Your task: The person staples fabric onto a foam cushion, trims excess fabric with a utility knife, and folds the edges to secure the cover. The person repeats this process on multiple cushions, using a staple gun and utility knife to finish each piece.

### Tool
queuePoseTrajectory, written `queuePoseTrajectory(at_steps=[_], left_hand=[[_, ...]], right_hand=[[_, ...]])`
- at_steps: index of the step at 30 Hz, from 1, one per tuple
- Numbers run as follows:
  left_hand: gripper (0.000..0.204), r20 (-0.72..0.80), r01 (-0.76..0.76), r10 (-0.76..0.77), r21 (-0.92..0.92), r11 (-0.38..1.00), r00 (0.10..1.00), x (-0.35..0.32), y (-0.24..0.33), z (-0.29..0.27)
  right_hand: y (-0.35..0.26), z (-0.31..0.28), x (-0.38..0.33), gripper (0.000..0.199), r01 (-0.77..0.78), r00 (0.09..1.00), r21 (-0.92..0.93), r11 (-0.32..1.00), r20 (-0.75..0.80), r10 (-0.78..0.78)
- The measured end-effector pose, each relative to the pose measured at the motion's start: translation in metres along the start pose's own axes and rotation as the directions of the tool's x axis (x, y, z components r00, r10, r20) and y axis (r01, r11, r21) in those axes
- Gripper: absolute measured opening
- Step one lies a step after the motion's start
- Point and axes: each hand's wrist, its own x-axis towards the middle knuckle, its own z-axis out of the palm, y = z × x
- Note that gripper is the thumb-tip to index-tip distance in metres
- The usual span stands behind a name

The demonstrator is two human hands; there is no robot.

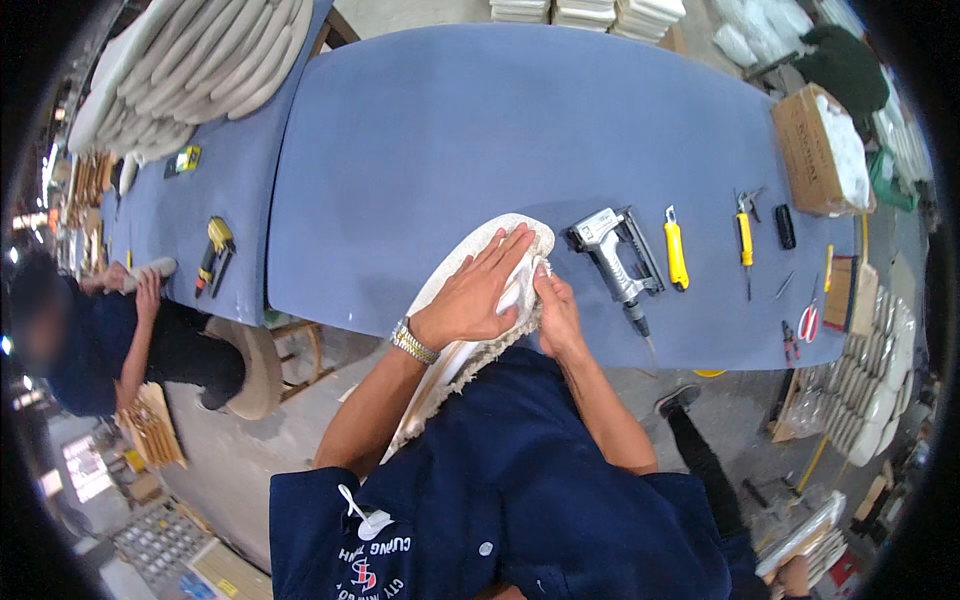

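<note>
Slanting over the near edge of the blue table (pixel 430 130), a long pale cushion (pixel 445 268) has its rounded end above the tabletop and its lower part down against the person's navy shirt (pixel 600 520). A frayed fabric edge (pixel 489 353) runs along the cushion's right side. From where I stand, the left hand (pixel 470 295) lies flat on the cushion, fingers stretched out and gripping nothing, with a metal watch (pixel 414 342) at the wrist. The right hand (pixel 558 318) pinches the cushion's right border, thumb uppermost, the other fingers curled and partly hidden.

Just right of the cushion sits a silver staple gun (pixel 606 245). Farther right of the cushion come a yellow utility knife (pixel 676 252), a slim yellow-handled tool (pixel 745 240), a black cylinder (pixel 786 228) and red-handled scissors (pixel 808 322). A cardboard box (pixel 805 160) with white contents stands to the cushion's far right. Well left of the cushion, a second table (pixel 252 160) carries a yellow-and-black tool (pixel 215 250) and a heap of pale pads (pixel 200 60); beside it a co-worker (pixel 85 345) holds a pale piece (pixel 150 275).
</note>
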Motion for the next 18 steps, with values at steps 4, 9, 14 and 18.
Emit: queuePoseTrajectory(at_steps=[4, 9, 14, 18], left_hand=[[0.087, -0.088, -0.024, 0.022, -0.018, 1.000, 0.996, 0.001, -0.009, 0.001], [0.082, -0.219, -0.057, 0.058, 0.012, 0.998, 0.974, 0.005, -0.022, 0.007], [0.074, -0.261, -0.085, 0.065, -0.066, 0.994, 0.963, 0.005, -0.027, 0.003], [0.071, -0.261, -0.073, 0.055, -0.060, 0.996, 0.964, 0.000, -0.030, 0.003]], right_hand=[[0.017, -0.010, 0.016, 0.038, -0.007, 0.998, -0.051, 0.999, 0.062, 0.010], [0.027, -0.005, 0.016, 0.032, 0.213, 0.977, -0.063, 0.975, -0.016, -0.214], [0.023, -0.008, 0.012, 0.027, 0.280, 0.940, -0.311, 0.908, -0.105, -0.326], [-0.014, 0.019, 0.018, 0.029, 0.362, 0.864, -0.420, 0.832, -0.183, -0.469]])
